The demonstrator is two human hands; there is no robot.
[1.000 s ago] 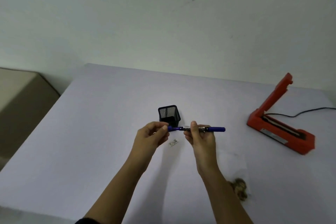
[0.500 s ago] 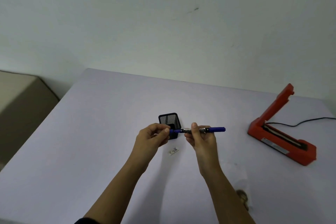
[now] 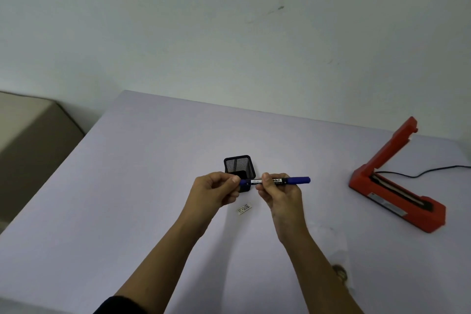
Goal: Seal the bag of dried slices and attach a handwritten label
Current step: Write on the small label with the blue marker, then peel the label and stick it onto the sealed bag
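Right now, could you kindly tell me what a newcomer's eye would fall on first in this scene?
First, the blue marker held level above the middle of the table, its left end pinched by the left hand and its barrel gripped by the right hand. Next, the red heat sealer at the table's right side, its arm raised. A small label lies just below the hands, in front of a black mesh pen holder.

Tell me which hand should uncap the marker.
Left, probably: the left hand pinches the blue marker's left end, while the right hand grips its barrel, steadying it.
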